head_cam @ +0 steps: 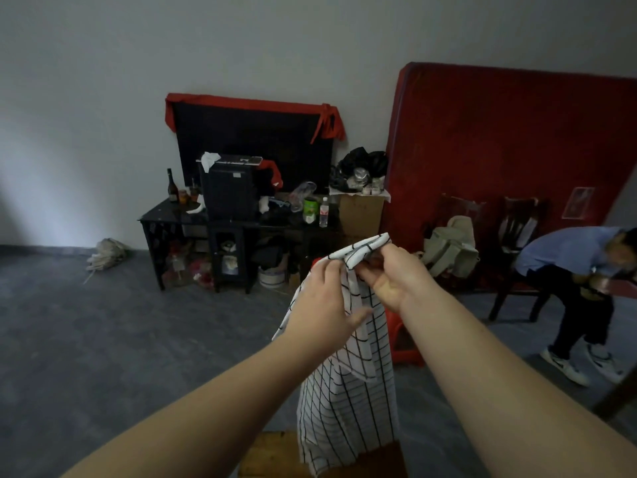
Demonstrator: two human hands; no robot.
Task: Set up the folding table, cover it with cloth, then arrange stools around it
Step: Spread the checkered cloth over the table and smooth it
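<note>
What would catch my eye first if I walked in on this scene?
Front and centre, the left hand and the right hand hold up a white checked cloth that hangs down between the arms. Behind at right, a big red panel leans on the wall, a person in blue seated before it.

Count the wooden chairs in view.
2, both against the red mattress: the first chair carries a beige bag; the second chair, beside it, seats a person. The checked cloth may hide others.

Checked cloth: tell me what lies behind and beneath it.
Behind the checked cloth shows part of a red stool; below its hem, a wooden surface. The cloth covers the rest of both.
</note>
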